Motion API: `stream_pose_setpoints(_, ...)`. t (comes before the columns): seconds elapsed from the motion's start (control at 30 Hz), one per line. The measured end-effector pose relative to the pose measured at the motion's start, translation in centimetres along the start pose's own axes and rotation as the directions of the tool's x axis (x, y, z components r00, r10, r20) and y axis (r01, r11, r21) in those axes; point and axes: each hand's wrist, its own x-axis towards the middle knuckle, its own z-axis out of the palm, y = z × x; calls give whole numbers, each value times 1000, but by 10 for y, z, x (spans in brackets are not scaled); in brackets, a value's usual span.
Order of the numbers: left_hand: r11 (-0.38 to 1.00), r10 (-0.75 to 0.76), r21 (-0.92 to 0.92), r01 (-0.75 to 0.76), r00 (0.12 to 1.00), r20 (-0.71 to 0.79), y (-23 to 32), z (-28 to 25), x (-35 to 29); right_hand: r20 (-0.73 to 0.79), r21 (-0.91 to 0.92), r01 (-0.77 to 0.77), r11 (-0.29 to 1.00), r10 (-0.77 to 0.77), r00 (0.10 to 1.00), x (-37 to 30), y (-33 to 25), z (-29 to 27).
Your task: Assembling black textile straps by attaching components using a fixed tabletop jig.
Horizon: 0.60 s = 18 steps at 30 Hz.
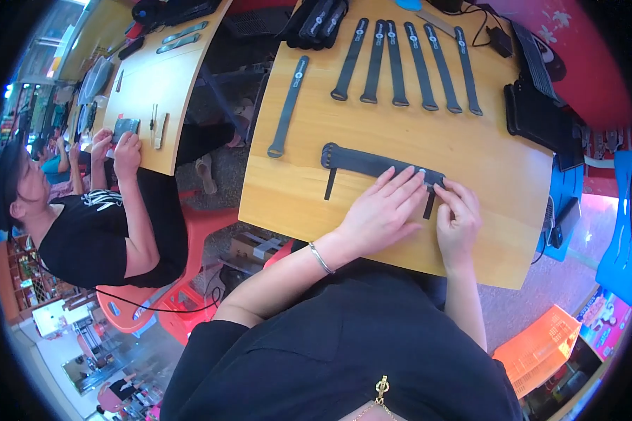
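Observation:
A long dark padded strap (357,160) lies crosswise on the wooden table in front of me, with a narrow black strip (329,185) sticking out toward me near its left end and a second such strip (429,205) near its right. My left hand (390,209) rests flat on the strap's right half, fingers stretched out. At the strap's right end, my right hand (460,216) has its thumb and bent index finger closed on the edge. A small pale spot shows on the strap beside the left fingertips.
Several dark straps with looped ends (393,67) lie in a row at the table's far side; a single strap (288,105) lies farther left. Black pouches (534,116) sit at the right edge. Another person (84,231) works at the table (139,84) on the left. An orange crate (537,351) stands lower right.

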Motion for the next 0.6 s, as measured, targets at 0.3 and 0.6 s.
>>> stream_pose_setpoints(0.3, 997, -5, 72, 6, 1000, -14, -5, -6, -15, 10, 20, -77, 997, 77, 997, -5, -3, -1)
stream_pose_setpoints(0.6, 997, -51, 67, 47, 997, 56, -1, 4, -12, 118, -58, 94, 994, -87, 989, 5, -19, -3)
